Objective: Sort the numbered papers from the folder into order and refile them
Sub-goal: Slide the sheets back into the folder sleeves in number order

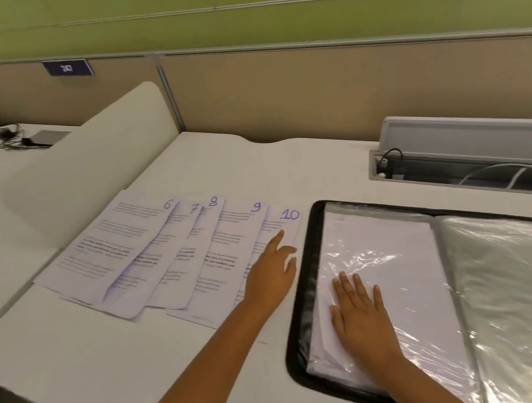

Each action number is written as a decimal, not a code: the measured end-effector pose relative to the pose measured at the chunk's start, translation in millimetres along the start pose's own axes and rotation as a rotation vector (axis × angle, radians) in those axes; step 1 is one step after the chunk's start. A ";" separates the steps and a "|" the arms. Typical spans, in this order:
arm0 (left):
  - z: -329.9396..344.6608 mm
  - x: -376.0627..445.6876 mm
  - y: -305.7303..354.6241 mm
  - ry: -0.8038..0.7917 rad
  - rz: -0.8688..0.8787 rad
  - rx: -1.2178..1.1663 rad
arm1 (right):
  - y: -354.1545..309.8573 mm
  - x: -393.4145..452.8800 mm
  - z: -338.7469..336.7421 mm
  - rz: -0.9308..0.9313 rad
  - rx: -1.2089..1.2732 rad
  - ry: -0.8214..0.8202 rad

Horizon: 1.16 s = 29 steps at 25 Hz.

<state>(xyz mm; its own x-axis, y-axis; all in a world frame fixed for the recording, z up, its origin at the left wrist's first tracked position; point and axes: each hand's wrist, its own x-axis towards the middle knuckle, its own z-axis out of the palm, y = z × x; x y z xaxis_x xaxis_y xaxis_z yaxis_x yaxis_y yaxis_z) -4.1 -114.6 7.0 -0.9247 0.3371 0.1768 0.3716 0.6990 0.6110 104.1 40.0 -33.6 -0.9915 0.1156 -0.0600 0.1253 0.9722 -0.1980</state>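
The papers (178, 250) lie fanned on the desk (77, 352) so their numbers (6 to 10) show, the left hand (270, 274) reaching sheet 10 with fingers loose, while the right hand (360, 319) presses flat, steadying the open folder (304, 295).

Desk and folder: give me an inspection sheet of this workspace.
Surface: white desk.
Job's things: papers numbered 6 to 10 fanned out, overlapping; open black folder with clear sleeves beside them, white sheets under the left sleeve.
Clutter: nothing seen on this desk.
Hands: left hand over paper 10, forefinger extended; right hand flat on the folder's left sleeve, fingers straight.
Cables: white cables in an open desk tray; dark cords on the neighbouring desk.
Surroundings: beige partition, green wall above, blue sign.
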 end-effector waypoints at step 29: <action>-128.3 -24.6 -193.0 -0.041 -0.620 0.822 | -17.2 7.7 4.0 0.010 0.007 -0.050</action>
<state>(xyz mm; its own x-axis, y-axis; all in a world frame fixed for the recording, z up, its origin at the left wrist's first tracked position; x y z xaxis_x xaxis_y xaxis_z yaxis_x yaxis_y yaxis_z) -63.7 -338.7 -16.3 -0.9753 -0.2195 -0.0250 -0.2143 0.9676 -0.1338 94.5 23.4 -34.6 -0.9871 0.1151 -0.1109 0.1360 0.9695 -0.2040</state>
